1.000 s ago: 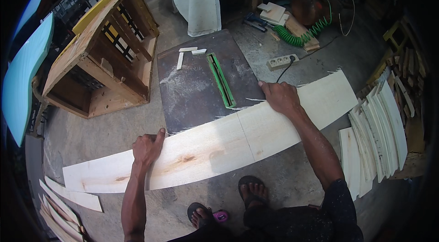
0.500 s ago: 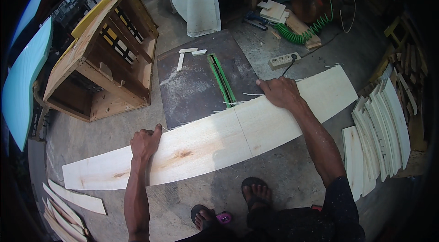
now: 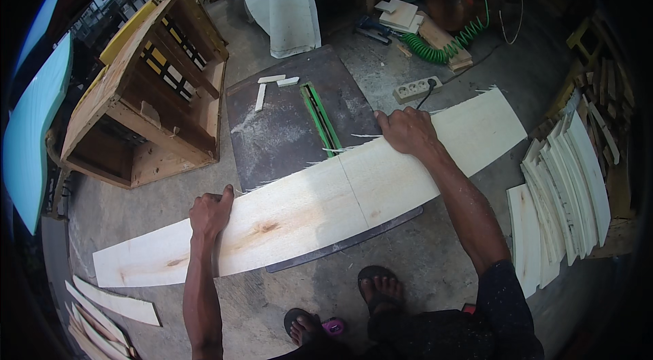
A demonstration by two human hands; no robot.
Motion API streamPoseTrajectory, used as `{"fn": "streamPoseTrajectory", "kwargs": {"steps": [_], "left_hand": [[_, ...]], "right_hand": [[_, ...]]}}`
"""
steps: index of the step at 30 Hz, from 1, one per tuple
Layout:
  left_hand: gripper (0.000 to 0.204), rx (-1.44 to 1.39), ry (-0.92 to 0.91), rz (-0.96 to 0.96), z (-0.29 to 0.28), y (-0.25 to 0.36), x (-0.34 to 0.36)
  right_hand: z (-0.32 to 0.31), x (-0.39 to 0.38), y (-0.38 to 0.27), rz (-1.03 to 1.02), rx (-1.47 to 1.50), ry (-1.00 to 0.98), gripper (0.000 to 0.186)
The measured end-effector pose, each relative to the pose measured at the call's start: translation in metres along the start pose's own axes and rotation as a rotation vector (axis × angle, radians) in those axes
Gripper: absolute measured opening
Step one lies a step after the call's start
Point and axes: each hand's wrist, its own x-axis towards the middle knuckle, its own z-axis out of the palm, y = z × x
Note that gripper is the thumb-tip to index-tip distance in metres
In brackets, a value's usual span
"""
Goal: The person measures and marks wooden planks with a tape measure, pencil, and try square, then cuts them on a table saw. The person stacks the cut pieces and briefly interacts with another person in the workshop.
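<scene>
Table [image 3: 272, 139] now shows its near edge below board [image 3: 306, 203], prev. hidden, w/ fingers of L hand [image 3: 211, 213] & R hand [image 3: 409, 131] curled tight on board.

- Left hand [image 3: 211, 213] curls at the pale board's [image 3: 292, 214] far edge, left of its middle, thumb extended.
- Right hand [image 3: 410, 131] grips the same edge right of the board's middle, knuckles up.
- Left forearm [image 3: 203, 295] and right forearm [image 3: 469, 207] cross the board from its near side, the right slanting more.

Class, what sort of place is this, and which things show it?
Probably a woodworking shop: a long pale board with a splintery edge, a slotted dark work surface and stacked wooden pieces.
</scene>
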Motion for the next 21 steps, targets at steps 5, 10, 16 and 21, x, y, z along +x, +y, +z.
{"fn": "streamPoseTrajectory", "kwargs": {"steps": [5, 10, 16, 21], "left_hand": [[0.068, -0.019, 0.035, -0.015, -0.003, 0.006, -0.001], [0.068, -0.005, -0.024, -0.029, -0.008, 0.007, 0.004], [0.067, 0.010, 0.066, -0.020, 0.004, -0.001, 0.011], [0.066, -0.003, 0.017, -0.053, 0.004, 0.001, 0.017]], "right_hand": [[-0.001, 0.004, 0.000, 0.003, 0.010, 0.001, 0.064], [-0.005, 0.006, -0.004, 0.006, 0.005, -0.038, 0.063], [-0.005, 0.006, -0.002, -0.031, 0.005, 0.012, 0.058], [-0.001, 0.013, 0.004, -0.051, 0.040, 0.025, 0.059]]}}
